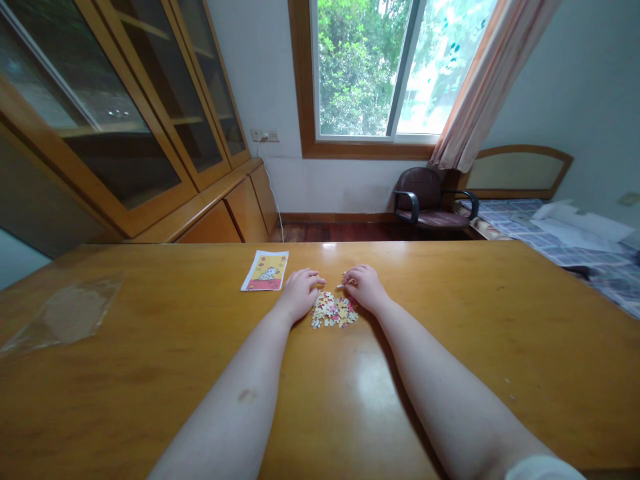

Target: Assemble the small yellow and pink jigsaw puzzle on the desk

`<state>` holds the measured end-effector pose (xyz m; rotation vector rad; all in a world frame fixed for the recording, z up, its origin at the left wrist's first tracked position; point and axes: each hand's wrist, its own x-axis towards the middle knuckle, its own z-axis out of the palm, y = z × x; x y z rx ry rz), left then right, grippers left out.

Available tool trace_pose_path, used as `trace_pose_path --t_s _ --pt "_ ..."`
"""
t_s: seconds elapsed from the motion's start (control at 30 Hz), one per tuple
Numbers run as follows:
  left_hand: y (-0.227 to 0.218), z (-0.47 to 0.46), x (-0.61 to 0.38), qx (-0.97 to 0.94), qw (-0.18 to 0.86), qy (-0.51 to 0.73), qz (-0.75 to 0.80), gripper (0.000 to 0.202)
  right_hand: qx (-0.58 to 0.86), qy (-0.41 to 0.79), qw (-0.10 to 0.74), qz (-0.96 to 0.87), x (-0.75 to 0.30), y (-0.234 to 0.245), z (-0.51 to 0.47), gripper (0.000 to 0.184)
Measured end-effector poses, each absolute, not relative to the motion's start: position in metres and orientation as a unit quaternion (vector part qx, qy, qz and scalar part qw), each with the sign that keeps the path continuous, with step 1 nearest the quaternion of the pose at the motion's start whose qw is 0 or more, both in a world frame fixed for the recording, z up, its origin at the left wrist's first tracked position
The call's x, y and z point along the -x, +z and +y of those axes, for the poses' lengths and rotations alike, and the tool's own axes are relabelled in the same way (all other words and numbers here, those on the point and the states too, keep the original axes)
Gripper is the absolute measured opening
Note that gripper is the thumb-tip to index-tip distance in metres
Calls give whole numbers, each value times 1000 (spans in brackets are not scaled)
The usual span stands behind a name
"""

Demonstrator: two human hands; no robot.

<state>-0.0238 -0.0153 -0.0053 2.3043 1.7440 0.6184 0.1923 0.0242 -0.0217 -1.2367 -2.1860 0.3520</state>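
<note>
A small heap of several yellow, red and white puzzle pieces (334, 311) lies on the wooden table (150, 347). My left hand (301, 291) rests palm down at the heap's left edge, fingers curled and close together. My right hand (364, 284) sits at the heap's upper right, its fingers pinched on a small puzzle piece (341, 286). A printed picture card (265, 271) with a yellow and red cartoon lies flat just left of my left hand.
A crumpled clear plastic bag (70, 310) lies on the table's far left. Behind the table stand a glass-door wooden cabinet (130, 133), a dark office chair (430, 200) under the window, and a bed (575, 247) with papers at right.
</note>
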Motion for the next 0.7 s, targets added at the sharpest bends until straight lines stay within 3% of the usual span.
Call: trace_pose_path --t_s 0.4,0.53,0.7 --pt "5 -23 21 -777 102 190 592 26 474 133 193 -849 -190 -17 14 25" --pt "4 -23 20 -792 117 187 570 20 480 130 204 -843 -191 -16 13 32" --pt "-2 -17 23 -778 164 211 568 24 488 129 244 -828 -193 -18 17 23"
